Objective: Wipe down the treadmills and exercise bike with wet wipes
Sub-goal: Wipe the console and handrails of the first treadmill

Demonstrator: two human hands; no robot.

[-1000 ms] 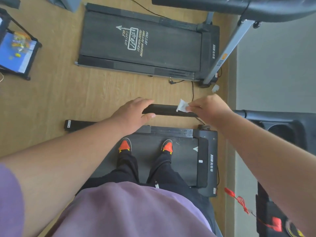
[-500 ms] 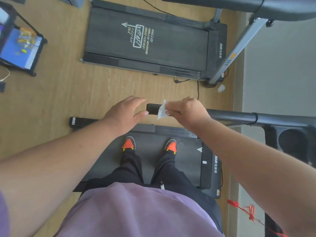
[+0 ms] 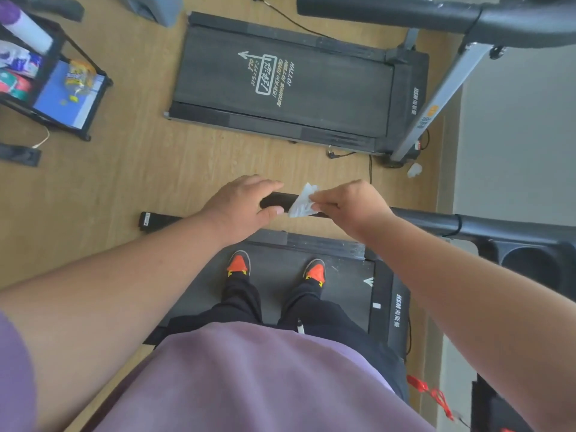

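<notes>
You stand on the near treadmill, feet on its belt; a second treadmill lies ahead across the wooden floor, well apart from the first. A shelf cart sits at far left.

The near machine's handrail runs across in front of you to its free end. Your left hand is curled over that end, thumb beneath, steadying it. Your right hand pinches the wet wipe between thumb and fingertips, and the wipe lies against the rail just beside the left hand.

Recommendation: the wipe appears bunched, with only a small patch touching. Wrap it round the rail and draw it along with firm pressure. The end under your left palm will need its own pass once you shift that hand.
</notes>
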